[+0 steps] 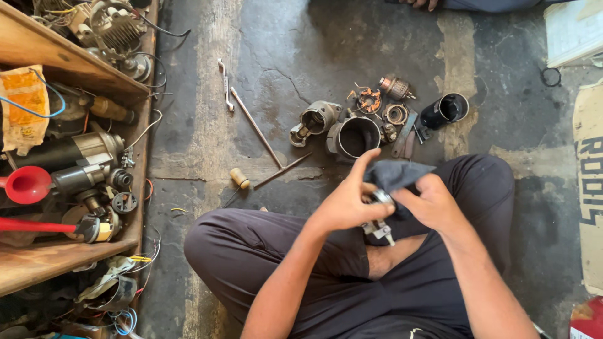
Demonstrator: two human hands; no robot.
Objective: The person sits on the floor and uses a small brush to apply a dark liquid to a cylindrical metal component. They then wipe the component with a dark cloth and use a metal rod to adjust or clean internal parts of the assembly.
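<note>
stained, cracked concrete floor (207,144) fills the view, with a wooden shelf (38,263) of motor parts and loose wires along one side. i observe the person seated cross-legged, both hands raised over the lap.

left hand (344,202) is closed around a small metal part (379,227), thumb and fingers wrapped on its body, index finger extended upward. right hand (432,202) is clamped on a dark grey cloth (397,174), pressing it against the upper end of the same part. the part sits between the two hands, just above the knees, clear of the floor.

judgement on method: wiping of this kind goes best with the left grip firm and steady while the cloth turns around the piece, reaching recesses and not only the outer face; a clean fold of cloth should meet the metal.

appearance of the part: bright, silvery, compact, with a short stub projecting at the lower end. most of it is hidden by fingers and cloth, so i cannot tell its full shape.

on the floor ahead lie a cylindrical housing (355,137), a copper-wound armature (395,87), a black cup-shaped cover (445,110), a long thin rod (255,127) and a wooden-handled tool (240,178).
</note>
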